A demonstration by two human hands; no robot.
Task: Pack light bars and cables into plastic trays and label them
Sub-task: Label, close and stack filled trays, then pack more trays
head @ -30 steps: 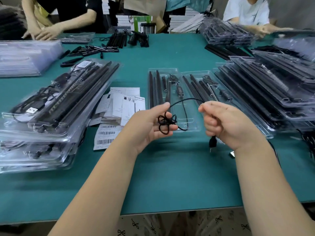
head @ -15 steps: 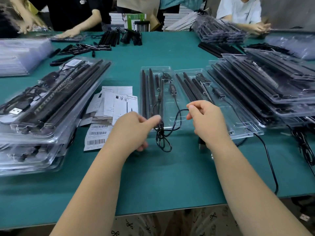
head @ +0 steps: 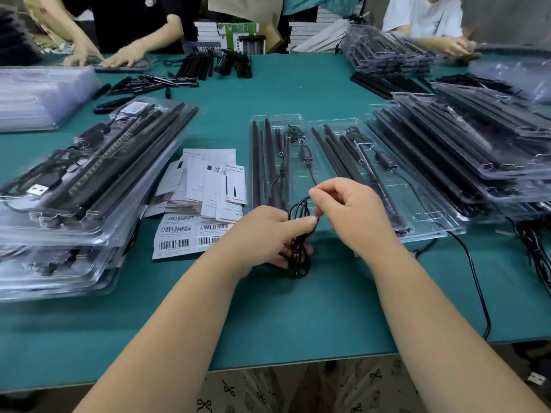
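Left hand (head: 268,234) grip clamped on black cable bundle (head: 298,251); right hand (head: 351,216) pinches loop. Loose loops could spring open, tangle before tray (head: 301,201).

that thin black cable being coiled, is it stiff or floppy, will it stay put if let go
Probably floppy: the thin black cable hangs in loose uneven loops from the left hand, while the right hand pinches one strand. It looks light. Unsecured, the coil would likely spring open, since nothing visible ties it.
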